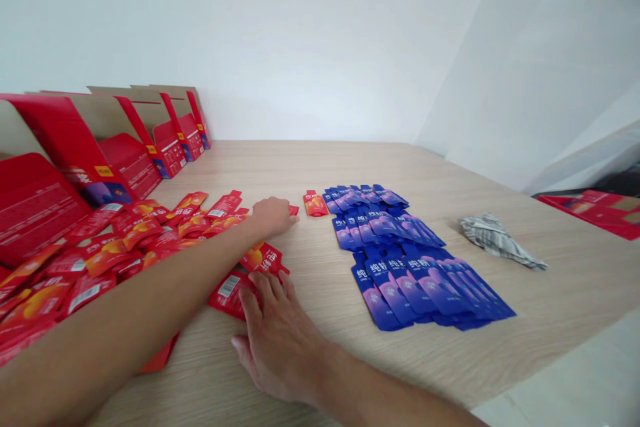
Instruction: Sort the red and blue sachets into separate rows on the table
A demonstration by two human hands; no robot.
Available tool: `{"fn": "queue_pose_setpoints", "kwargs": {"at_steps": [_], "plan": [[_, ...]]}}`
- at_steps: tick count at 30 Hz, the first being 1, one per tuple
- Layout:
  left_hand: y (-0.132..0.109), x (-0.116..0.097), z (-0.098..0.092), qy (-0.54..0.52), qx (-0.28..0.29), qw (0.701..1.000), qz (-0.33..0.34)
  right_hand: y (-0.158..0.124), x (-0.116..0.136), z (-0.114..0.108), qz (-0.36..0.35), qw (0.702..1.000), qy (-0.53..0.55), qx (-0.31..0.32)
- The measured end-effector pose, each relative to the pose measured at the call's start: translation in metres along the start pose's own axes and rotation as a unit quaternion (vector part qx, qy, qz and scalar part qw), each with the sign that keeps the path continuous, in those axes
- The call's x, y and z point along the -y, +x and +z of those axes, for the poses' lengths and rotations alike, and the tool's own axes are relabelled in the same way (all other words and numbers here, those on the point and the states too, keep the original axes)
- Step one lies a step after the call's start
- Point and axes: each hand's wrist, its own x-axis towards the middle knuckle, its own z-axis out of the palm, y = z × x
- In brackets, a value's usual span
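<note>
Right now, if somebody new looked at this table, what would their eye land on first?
Probably the flat dark-blue-and-purple packets, overlapping in three rows right of centre. Next would come the loose heap of flat red-and-orange packets on the left, with open red cardboard boxes lined up behind it.

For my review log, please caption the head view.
Left hand and right hand at red packets, beside three rows of overlapping blue packets.
</note>
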Motion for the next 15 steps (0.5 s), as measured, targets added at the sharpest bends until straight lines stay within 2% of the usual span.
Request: {"fn": "queue_pose_setpoints", "kwargs": {"at_steps": [3, 7, 11, 15], "plan": [[0.0, 0.002, 0.004, -0.012, 0.007, 0.999, 0.035, 0.0, 0.0, -0.001, 0.0, 1.0, 0.002, -0.005], [0.006, 0.017, 0.003, -0.044, 0.018, 0.992, 0.115, 0.001, 0.0, -0.001, -0.001, 1.0, 0.005, -0.006], [0.01, 0.031, 0.007, -0.065, -0.006, 0.99, 0.123, 0.001, 0.001, 0.0, -0.004, 1.0, 0.008, -0.008], [0.014, 0.032, 0.012, -0.081, -0.014, 0.988, 0.13, 0.001, 0.001, -0.002, 0.001, 1.0, 0.005, -0.006]]}}
